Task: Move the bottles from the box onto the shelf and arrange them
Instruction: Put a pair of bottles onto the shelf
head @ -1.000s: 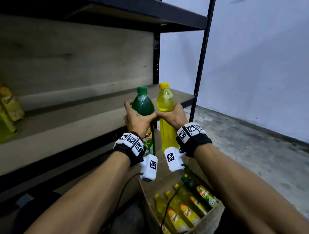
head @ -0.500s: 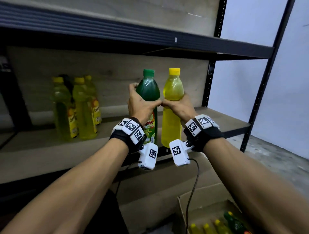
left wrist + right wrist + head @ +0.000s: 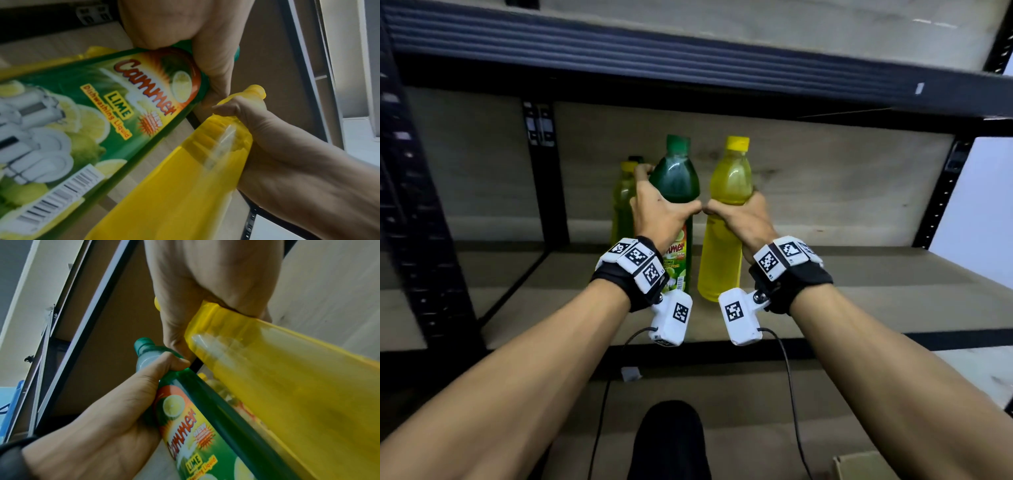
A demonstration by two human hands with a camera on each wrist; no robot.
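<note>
The green bottle [image 3: 677, 192] carries a label reading "Cammer", with "LIME" in a yellow box, "Dishwashing Liquid" beneath it, a starburst marked "NEW", pictures of cut limes and white dishes, and a barcode at the lower edge; the left wrist view shows this print most clearly. The yellow bottle [image 3: 726, 219] turns a plain, unlabelled side to the head camera, so no writing can be read on it. The left hand [image 3: 658, 212] is wrapped around the green bottle just below its shoulder, fingers curled behind and thumb across the front; the right hand [image 3: 739, 219] grips the yellow bottle the same way, and the two thumb tips nearly meet between the bottles. Both bottles stand upright side by side over the wooden shelf board [image 3: 876, 294], their bases near its middle depth; whether they rest on it cannot be told. Each has a cap matching its liquid, green and yellow, and a narrow neck widening to a rounded shoulder. Behind the left hand, toward the far wall, stand other yellow bottles [image 3: 624, 195], mostly hidden. To the right the board lies bare up to the black upright post [image 3: 945, 192]; the dark shelf beam [image 3: 688, 61] above passes well over the caps. A corner of the cardboard box [image 3: 859, 466] shows at the near right.
</note>
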